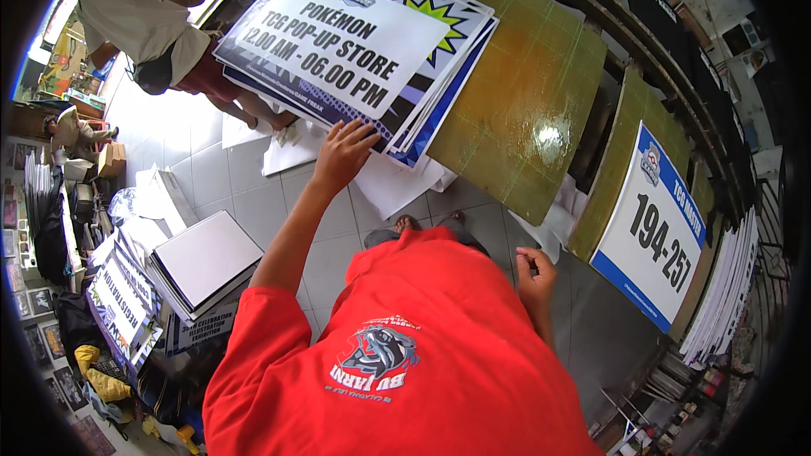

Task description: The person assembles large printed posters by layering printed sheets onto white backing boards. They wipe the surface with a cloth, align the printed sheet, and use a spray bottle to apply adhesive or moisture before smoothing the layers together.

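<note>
A stack of printed sign boards point(334, 42), white with a blue and yellow patterned border, lies at the far middle on a worktable. My left hand point(346, 150) rests palm down on the near edge of the top board, its fingers spread over the edge. To the right of the stack is a greenish-yellow cutting mat point(524, 89) with a wet-looking sheen. My right hand point(536, 277) hangs beside my body with its fingers curled in, and nothing shows in it. A white and blue sign board point(650, 232) lies on another mat point(612, 177) to its right.
A person point(156, 17) stands at the far left beside the table. Stacked boards point(207, 257) and further signs point(122, 300) stand at left. Several upright white boards point(722, 291) lean at right. Loose white sheets point(393, 181) hang below the table edge, above the tiled floor point(325, 232).
</note>
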### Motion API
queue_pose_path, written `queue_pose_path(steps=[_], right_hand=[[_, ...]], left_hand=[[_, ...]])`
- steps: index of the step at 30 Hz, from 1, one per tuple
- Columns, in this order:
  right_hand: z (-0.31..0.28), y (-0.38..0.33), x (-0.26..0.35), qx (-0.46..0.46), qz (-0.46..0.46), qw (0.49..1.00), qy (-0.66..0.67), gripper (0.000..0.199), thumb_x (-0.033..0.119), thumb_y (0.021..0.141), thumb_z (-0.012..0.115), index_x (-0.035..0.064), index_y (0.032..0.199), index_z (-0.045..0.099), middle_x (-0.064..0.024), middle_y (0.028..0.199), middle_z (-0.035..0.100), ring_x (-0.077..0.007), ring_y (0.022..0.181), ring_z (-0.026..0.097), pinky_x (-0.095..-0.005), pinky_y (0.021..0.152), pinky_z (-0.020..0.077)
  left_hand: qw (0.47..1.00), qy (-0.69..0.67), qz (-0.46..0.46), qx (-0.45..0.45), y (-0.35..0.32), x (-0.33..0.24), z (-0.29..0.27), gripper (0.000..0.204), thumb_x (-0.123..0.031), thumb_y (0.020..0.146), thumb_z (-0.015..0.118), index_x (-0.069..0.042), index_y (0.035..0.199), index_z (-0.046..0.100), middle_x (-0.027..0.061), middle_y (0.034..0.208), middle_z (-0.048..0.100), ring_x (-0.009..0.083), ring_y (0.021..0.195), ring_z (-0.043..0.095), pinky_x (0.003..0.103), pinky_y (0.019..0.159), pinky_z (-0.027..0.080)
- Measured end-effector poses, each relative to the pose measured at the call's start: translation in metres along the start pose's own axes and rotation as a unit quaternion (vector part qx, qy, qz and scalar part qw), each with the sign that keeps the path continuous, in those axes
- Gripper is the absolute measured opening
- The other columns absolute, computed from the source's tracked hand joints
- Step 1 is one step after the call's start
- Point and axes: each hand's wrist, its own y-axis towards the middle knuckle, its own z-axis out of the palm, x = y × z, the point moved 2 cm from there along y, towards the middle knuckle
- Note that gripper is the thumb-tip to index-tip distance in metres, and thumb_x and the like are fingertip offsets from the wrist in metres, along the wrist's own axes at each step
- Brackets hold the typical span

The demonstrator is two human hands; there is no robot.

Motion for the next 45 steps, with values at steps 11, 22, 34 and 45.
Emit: queue_pose_path(steps=[11, 22, 34, 45], right_hand=[[0.047, 0.111, 0.073, 0.075, -0.207, 0.973, -0.071, 0.025, 0.008, 0.081, 0.068, 0.0029, 0.105, 0.064, -0.0095, 0.093, 0.063, -0.0235, 0.083, 0.061, -0.0362, 0.073, 0.0484], [0.063, 0.231, 0.174, 0.043, -0.389, 0.895, -0.213, 0.053, 0.022, 0.080, 0.071, 0.0086, 0.127, 0.051, -0.0188, 0.125, 0.054, -0.0357, 0.118, 0.051, -0.0483, 0.101, 0.0389], [0.097, 0.134, 0.264, 0.202, -0.282, 0.930, 0.123, 0.021, 0.007, 0.085, 0.063, 0.0069, 0.107, 0.061, -0.0121, 0.087, 0.067, -0.0290, 0.079, 0.068, -0.0360, 0.065, 0.0530], [0.208, 0.155, 0.175, -0.185, 0.133, 0.873, 0.431, 0.011, 0.006, 0.092, 0.058, -0.0017, 0.098, 0.061, -0.0013, 0.078, 0.059, -0.0064, 0.068, 0.052, -0.0226, 0.061, 0.0415]], left_hand=[[0.987, -0.144, -0.045, -0.048, 0.032, -0.007, -0.072, 0.021, -0.004, 0.081, 0.063, -0.009, 0.100, 0.070, 0.0088, 0.106, 0.069, 0.0252, 0.108, 0.062, 0.043, 0.101, 0.042], [0.897, -0.130, -0.034, -0.421, 0.046, -0.051, -0.247, 0.009, 0.005, 0.075, 0.062, 0.001, 0.083, 0.065, 0.0111, 0.082, 0.064, 0.0232, 0.084, 0.063, 0.051, 0.101, 0.041], [0.821, 0.107, 0.131, -0.545, 0.165, -0.014, -0.424, 0.012, -0.006, 0.091, 0.054, 0.000, 0.098, 0.062, 0.0112, 0.083, 0.063, 0.0200, 0.069, 0.059, 0.030, 0.064, 0.049], [0.920, 0.012, 0.327, -0.218, 0.427, 0.025, -0.181, 0.061, -0.035, 0.088, 0.063, -0.014, 0.141, 0.040, 0.0153, 0.135, 0.049, 0.0338, 0.129, 0.041, 0.057, 0.110, 0.023]])
